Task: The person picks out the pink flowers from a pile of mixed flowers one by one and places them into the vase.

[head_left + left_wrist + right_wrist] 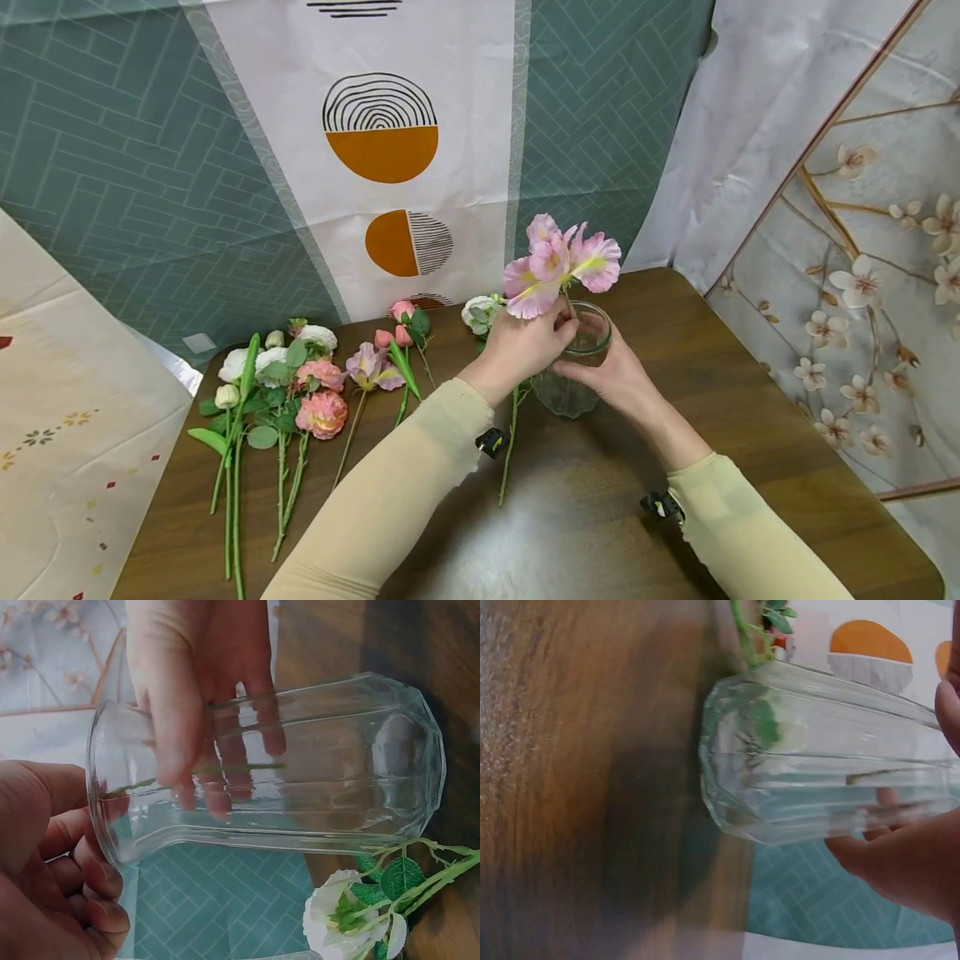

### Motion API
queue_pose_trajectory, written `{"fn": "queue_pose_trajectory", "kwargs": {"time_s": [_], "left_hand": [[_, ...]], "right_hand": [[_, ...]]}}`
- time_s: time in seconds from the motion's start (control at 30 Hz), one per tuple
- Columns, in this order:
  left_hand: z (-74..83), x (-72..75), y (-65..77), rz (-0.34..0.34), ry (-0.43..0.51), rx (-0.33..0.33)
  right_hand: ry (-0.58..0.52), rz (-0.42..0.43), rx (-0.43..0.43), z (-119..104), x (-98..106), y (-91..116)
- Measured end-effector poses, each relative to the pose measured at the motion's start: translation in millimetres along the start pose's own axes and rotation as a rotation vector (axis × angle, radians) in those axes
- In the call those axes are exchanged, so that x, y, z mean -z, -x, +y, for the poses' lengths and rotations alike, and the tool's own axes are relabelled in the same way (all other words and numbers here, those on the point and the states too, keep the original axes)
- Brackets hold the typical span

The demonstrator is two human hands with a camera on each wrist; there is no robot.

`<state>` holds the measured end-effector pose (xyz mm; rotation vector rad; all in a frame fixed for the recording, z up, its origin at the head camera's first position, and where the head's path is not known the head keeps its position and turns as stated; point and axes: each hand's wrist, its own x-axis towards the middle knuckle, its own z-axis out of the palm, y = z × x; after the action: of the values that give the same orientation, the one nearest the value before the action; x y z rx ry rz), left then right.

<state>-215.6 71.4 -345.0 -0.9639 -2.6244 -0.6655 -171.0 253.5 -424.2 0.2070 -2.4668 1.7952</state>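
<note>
My left hand (528, 346) pinches the stem of a pink iris (558, 262) with frilled, yellow-marked petals. The lower stem (240, 766) shows through the glass, inside the clear vase (337, 765), and its end hangs short of the base. Around the vase's upper part curls my right hand (618, 375), thumb on the near side and fingers on the far side. Fingers of the left hand (60, 855) are at the rim. A white rose (334, 915) with green leaves lies beside the vase, partly hidden by the left hand in the head view.
On the brown table (750, 467), several flowers lie to the left: white and coral blooms (322, 412), white tulips (228, 396), another pink iris (371, 367) and pink rosebuds (401, 333). A patterned cloth (382, 150) hangs behind, a floral panel (847, 333) at right.
</note>
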Motion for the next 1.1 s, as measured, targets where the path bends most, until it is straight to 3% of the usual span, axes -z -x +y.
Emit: {"fn": "queue_pose_trajectory", "kwargs": {"time_s": [0.17,0.27,0.5,0.7,0.87,1.1], "left_hand": [[-3.2,-4.0,0.8,0.076,-0.035,-0.080],[-4.8,-5.8,0.7,0.094,-0.046,-0.096],[-5.1,-7.9,-1.1,0.051,-0.017,-0.028],[-3.3,-9.9,-1.7,0.028,-0.040,-0.011],[-4.1,-12.6,-0.4,-0.006,-0.015,0.066],[-2.8,-12.7,1.5,0.006,-0.039,0.117]], "right_hand": [[0.078,0.042,0.008,4,-7,-4],[0.108,0.051,0.000,5,-9,-4],[0.159,0.052,0.021,7,-11,-6],[0.180,0.046,0.011,8,-10,-7],[0.183,0.045,0.013,8,-10,-7],[0.202,0.044,0.009,9,-10,-5]]}}
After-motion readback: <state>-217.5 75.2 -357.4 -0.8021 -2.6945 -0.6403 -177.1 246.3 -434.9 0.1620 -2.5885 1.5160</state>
